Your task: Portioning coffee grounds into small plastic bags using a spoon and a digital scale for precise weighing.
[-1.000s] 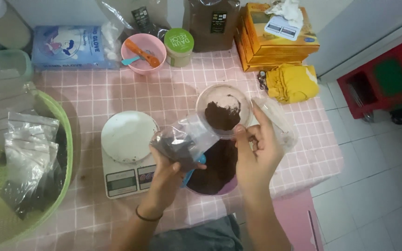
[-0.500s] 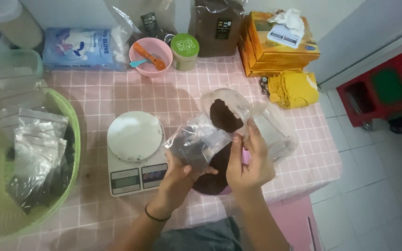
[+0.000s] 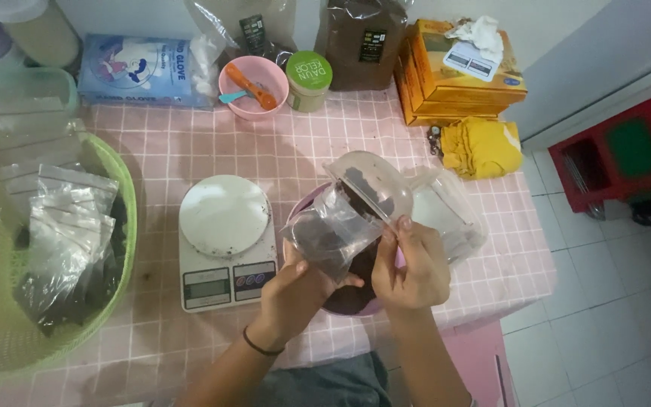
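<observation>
My left hand (image 3: pixel 299 290) grips a small clear plastic bag (image 3: pixel 333 230) holding dark brown powder, just above a pink bowl (image 3: pixel 299 215) of the same powder. My right hand (image 3: pixel 412 267) tilts a clear plastic cup (image 3: pixel 371 185) with brown powder toward the bag's mouth, fingers on the cup's rim. Both hands are over the pink checked table (image 3: pixel 310 143), right of a white kitchen scale (image 3: pixel 224 237).
A green basket (image 3: pixel 126 200) with several filled clear bags stands at the left. At the back are a glove box (image 3: pixel 137 68), a small pink bowl with spoons (image 3: pixel 254 87), a green-lidded jar (image 3: pixel 308 79), a brown pouch (image 3: pixel 359 45), yellow boxes (image 3: pixel 461 71) and a yellow cloth (image 3: pixel 484 147). Empty clear bags (image 3: pixel 446 207) lie at the right.
The bag has been lifted and its mouth opened toward the cup. The cup has tipped from upright to pouring into the bag.
</observation>
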